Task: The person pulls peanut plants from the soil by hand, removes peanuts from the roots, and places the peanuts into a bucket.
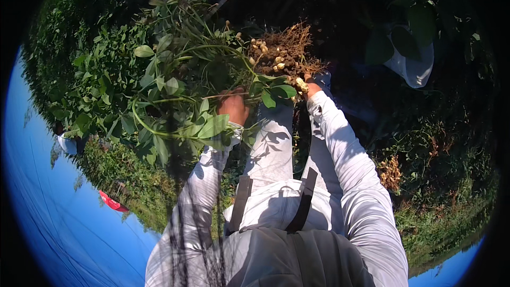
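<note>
An uprooted peanut plant lies across both my hands, its leafy stems (175,67) to the left and its soil-covered roots (289,46) to the right. Several pale peanut pods (279,63) cling among the roots. My left hand (234,107) is closed around the stems, partly covered by leaves. My right hand (312,87) grips the root end from below, beside a larger peanut pod (301,85); its fingertips are hidden behind roots and soil. Both hands are in front of my legs, in long pale sleeves.
Dense green plants (107,48) grow at the left. A white bag-like thing (414,63) hangs or lies among dark leaves at the upper right. A heap of pulled peanuts (390,173) is on the ground at the right. A partly hidden person (67,143) and a red object (112,202) are far left.
</note>
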Action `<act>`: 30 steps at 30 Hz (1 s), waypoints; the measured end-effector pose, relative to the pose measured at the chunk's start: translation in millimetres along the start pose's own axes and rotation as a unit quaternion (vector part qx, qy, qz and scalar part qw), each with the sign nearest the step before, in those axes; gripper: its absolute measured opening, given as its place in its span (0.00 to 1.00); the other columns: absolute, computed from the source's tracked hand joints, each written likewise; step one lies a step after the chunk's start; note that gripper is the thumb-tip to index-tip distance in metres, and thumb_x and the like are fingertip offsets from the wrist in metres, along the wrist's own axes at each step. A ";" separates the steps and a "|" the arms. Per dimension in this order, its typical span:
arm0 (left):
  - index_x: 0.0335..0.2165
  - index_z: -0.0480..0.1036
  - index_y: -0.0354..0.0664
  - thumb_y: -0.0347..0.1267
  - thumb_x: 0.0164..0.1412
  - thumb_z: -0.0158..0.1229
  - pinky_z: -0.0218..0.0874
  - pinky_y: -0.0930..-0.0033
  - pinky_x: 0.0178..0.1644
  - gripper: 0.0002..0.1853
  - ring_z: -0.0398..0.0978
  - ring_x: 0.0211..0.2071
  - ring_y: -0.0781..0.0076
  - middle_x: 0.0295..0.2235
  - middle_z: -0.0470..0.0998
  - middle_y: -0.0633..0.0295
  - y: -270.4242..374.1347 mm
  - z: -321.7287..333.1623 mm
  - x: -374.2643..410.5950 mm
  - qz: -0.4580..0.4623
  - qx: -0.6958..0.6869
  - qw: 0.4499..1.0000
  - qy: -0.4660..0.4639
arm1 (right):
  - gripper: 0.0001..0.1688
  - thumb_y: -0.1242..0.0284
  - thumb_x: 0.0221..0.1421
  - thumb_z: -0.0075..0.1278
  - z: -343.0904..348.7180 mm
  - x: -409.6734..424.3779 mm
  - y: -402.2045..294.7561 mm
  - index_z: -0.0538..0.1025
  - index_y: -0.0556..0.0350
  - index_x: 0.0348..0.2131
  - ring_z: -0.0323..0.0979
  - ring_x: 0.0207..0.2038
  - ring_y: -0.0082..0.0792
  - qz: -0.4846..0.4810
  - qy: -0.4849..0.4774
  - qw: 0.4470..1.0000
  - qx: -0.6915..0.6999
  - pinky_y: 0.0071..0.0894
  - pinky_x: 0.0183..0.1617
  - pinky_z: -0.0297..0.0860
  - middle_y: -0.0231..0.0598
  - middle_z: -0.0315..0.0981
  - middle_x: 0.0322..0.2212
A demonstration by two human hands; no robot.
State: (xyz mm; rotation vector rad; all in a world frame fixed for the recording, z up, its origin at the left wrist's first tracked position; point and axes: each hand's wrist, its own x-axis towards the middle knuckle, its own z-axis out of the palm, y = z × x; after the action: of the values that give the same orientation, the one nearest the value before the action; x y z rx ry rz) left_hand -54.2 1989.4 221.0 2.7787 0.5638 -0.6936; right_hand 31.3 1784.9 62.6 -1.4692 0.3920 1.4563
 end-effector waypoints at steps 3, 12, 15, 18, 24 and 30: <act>0.35 0.67 0.39 0.37 0.34 0.62 0.63 0.57 0.29 0.25 0.70 0.25 0.52 0.21 0.70 0.50 -20.9 29.2 1.8 -0.004 -0.038 0.991 -0.130 | 0.31 0.68 0.44 0.53 6.9 6.3 16.6 0.62 0.70 0.44 0.69 0.32 0.31 -0.004 -0.026 0.996 0.087 0.24 0.34 0.66 0.42 0.68 0.34; 0.35 0.71 0.41 0.47 0.38 0.62 0.64 0.63 0.33 0.26 0.73 0.28 0.54 0.26 0.74 0.50 -18.1 13.1 -24.8 -0.112 -0.453 0.876 -0.122 | 0.49 0.52 0.38 0.51 27.5 -28.5 -42.7 0.55 0.68 0.51 0.51 0.54 0.45 -0.103 -0.090 0.990 -0.046 0.32 0.56 0.49 0.58 0.48 0.52; 0.36 0.71 0.43 0.41 0.43 0.59 0.64 0.67 0.33 0.21 0.73 0.27 0.60 0.26 0.75 0.55 14.6 -63.6 -34.9 -0.175 -0.251 0.943 -0.129 | 0.46 0.54 0.37 0.55 37.0 -35.5 -52.4 0.60 0.67 0.48 0.57 0.49 0.45 -0.205 -0.044 0.976 -0.062 0.33 0.53 0.54 0.57 0.56 0.46; 0.34 0.71 0.43 0.40 0.41 0.61 0.64 0.66 0.32 0.20 0.73 0.27 0.58 0.26 0.75 0.56 25.6 -113.8 -48.7 -0.155 -0.218 0.960 -0.085 | 0.47 0.54 0.34 0.57 50.4 -112.3 -135.6 0.60 0.68 0.47 0.58 0.48 0.46 -0.242 0.011 0.963 -0.122 0.33 0.53 0.54 0.57 0.58 0.45; 0.28 0.73 0.38 0.31 0.38 0.61 0.63 0.70 0.30 0.13 0.74 0.25 0.64 0.23 0.75 0.58 18.2 -194.5 -75.1 -0.100 -0.231 0.967 0.027 | 0.34 0.67 0.36 0.57 70.6 -202.7 -225.5 0.64 0.61 0.44 0.64 0.43 0.41 -0.425 -0.004 0.900 -0.100 0.33 0.48 0.60 0.48 0.64 0.40; 0.31 0.71 0.32 0.33 0.43 0.60 0.63 0.73 0.32 0.16 0.73 0.27 0.74 0.27 0.76 0.56 4.2 -148.4 -46.9 -0.134 -0.377 0.907 0.129 | 0.17 0.75 0.42 0.52 75.5 -168.2 -235.8 0.68 0.62 0.35 0.68 0.28 0.29 -0.220 0.059 0.974 0.011 0.25 0.33 0.65 0.33 0.71 0.28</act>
State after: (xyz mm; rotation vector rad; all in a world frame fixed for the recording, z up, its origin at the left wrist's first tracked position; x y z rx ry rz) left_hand -30.7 2015.7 372.6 2.0766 1.0224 -0.0868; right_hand 137.1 1885.7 323.9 -1.5135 0.1396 1.0119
